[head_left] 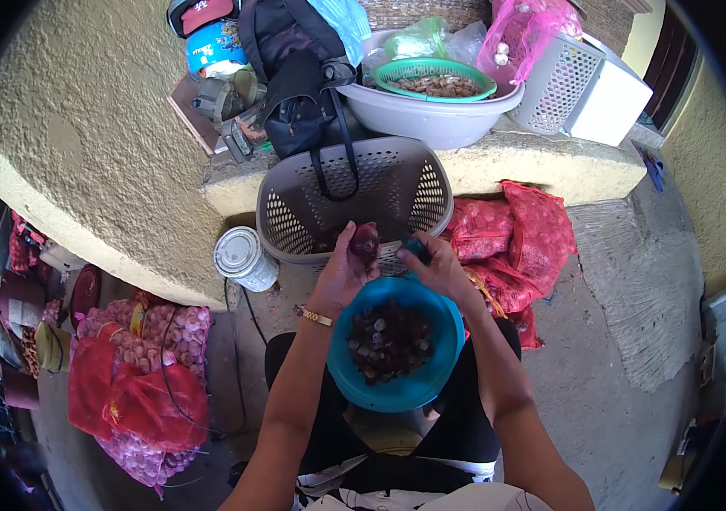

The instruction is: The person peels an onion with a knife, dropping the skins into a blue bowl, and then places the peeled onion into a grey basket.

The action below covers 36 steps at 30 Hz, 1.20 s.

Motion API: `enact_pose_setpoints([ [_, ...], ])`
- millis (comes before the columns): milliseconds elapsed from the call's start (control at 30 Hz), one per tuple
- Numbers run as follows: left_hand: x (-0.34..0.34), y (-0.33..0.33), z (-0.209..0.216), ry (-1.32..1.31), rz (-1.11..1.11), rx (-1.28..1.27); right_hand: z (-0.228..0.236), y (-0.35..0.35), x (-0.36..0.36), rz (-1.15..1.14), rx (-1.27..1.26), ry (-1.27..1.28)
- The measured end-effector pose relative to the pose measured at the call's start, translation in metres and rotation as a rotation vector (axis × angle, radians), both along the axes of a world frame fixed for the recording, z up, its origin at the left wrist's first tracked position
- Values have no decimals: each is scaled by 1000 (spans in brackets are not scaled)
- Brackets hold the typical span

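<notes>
Left hand (348,271), with a gold-toned band at the wrist, held a reddish-purple bulb (366,242), fingers curled round it, palm side partly showing. Right hand (442,269) was closed round a small dark object (415,249), pinched between thumb and fingers; its kind could not be told, most of it being covered. Bulb and dark object sat apart, the two hands level with each other over the near rim of a grey-brown perforated basket (356,153). Just below the hands, between the person's knees, stood a blue basin (448,345) with dark purplish pieces (388,341) across its bottom. White lidded bucket (245,258) beside the basket on the left; red mesh sacks (527,234) on the right. Farther left, a mesh sack of pale pinkish bulbs (177,336). On the ledge beyond, a pale tub (427,123) carried a green colander (488,86).
</notes>
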State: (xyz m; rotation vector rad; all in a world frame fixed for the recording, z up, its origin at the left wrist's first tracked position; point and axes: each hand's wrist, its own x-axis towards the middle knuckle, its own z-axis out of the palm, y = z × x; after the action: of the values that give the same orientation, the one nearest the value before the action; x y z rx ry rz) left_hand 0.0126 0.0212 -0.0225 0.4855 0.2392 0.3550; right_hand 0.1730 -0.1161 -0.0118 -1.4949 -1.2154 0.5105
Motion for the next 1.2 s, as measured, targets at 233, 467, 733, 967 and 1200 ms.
enact_pose_setpoints([
  [233,12,-15,-4,125,70,4,9,2,-9,-105,-83,-320],
  [467,14,-19,-4,111,-8,-77,13,2,-10,-148,-75,-453],
  [733,13,-17,-16,67,-128,-43,20,2,-14,-124,-129,-515],
  [967,15,-16,-21,49,-153,-17,17,4,-14,-142,-142,-552],
  [1200,12,-17,-18,101,-118,-48,12,6,-14,-145,-137,-555],
])
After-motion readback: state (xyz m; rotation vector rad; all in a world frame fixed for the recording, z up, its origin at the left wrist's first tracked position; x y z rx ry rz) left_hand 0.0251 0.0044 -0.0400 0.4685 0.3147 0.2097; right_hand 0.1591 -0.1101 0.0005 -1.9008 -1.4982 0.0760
